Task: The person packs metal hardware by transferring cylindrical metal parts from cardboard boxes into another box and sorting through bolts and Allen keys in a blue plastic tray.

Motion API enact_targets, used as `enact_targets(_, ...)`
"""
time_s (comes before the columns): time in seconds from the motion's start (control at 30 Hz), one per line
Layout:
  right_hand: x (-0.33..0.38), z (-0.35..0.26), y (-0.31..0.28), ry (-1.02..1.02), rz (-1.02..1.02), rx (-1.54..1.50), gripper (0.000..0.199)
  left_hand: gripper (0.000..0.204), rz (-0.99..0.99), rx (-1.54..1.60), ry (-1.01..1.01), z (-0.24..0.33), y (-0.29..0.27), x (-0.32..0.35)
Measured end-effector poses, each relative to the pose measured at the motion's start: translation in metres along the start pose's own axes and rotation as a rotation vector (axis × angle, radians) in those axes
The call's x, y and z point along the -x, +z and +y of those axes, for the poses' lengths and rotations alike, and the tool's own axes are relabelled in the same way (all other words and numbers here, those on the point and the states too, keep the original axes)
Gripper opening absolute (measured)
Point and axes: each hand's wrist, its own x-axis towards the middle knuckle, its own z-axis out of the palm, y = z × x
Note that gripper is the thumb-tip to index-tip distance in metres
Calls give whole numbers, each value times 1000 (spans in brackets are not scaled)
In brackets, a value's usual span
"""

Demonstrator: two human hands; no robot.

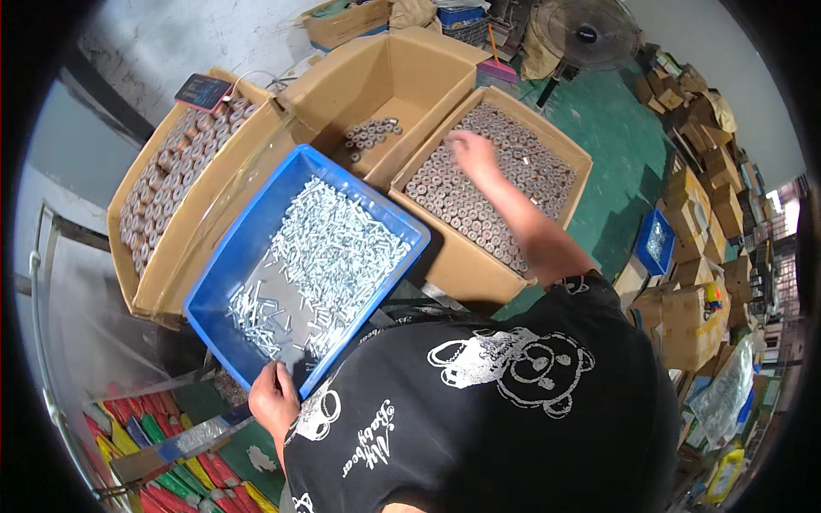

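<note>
A blue plastic bin [205,282] in front of me holds a heap of silvery screws [333,248], with a smaller cluster of screws near its left side. At the bin's near corner is my left hand [275,400], its fingers curled together by the rim; what they hold, if anything, is hidden. My right arm reaches forward over a cardboard box [479,265] filled with small round metal-and-brown parts [457,205]. Above the far left part of that box, my right hand [475,159] has its fingers drawn together, slightly blurred. I cannot make out what is between them.
Behind the bin stands a cardboard box [419,73] with some round parts [372,135] inside. Another carton [218,184] at left holds larger copper-coloured rolls [184,154], with a dark display device [203,91] on its edge. A fan [586,34] and stacked cartons [693,205] stand farther off.
</note>
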Motion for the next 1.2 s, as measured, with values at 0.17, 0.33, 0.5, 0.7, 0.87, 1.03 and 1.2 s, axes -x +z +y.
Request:
enact_targets(0.17,-37,109,-32,140,75,468,28,15,49,-36,2,9,-1,2)
enact_targets(0.33,-53,160,-10,-57,17,628,28,13,32,-43,-52,10,-2,7)
enact_targets(0.5,-46,161,-24,34,69,709,25,11,-18,-81,-46,20,-3,-6)
enact_targets(0.7,-113,73,-24,385,-140,-1227,15,9,26,-125,-38,17,-6,-5)
enact_targets(0.87,-187,-58,147,-175,-678,-284,26,7,23,-121,5,11,-5,-13)
enact_targets(1.03,-155,-81,350,-568,-997,616,43,6,-26,-244,-159,29,-13,4)
enact_targets(1.2,-241,223,490,-588,-728,581,38,6,-95,-94,11,4,-13,-35)
